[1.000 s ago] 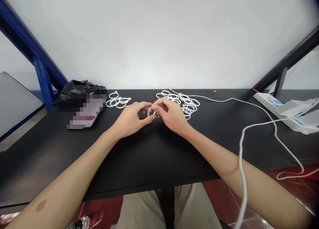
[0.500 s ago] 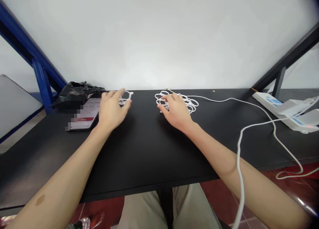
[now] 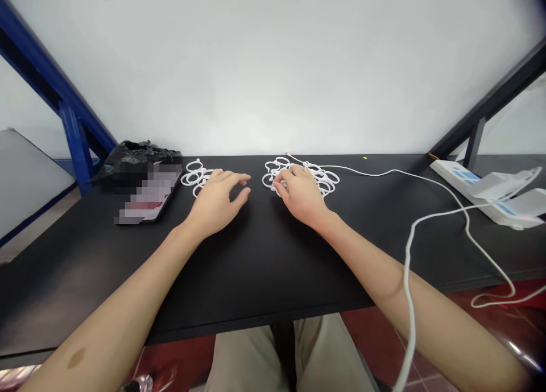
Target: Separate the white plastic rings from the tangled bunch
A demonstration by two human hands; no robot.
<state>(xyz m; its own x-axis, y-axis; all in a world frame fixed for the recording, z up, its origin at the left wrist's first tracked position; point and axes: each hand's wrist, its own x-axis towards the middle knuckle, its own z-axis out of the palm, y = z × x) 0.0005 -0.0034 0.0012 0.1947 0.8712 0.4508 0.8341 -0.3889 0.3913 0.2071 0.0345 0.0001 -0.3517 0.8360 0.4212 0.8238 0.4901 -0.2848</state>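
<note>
A loose pile of white plastic rings lies on the black table, each with a small knob or eyelet. My right hand is over the left part of this pile, thumb and fingertips drawn together on a white ring that is mostly hidden. Several more white rings lie in a smaller group to the left. My left hand is just right of that group and partly covers it. Its thumb and fingers are apart, with nothing between them.
At the left are a phone and a crumpled black plastic bag. White devices on a base stand at the right. A white cable hangs across my right forearm. A white wall closes off the back.
My left hand has moved right, away from the smaller ring group, uncovering more of it. The fingers of my right hand have closed down into the pile.
</note>
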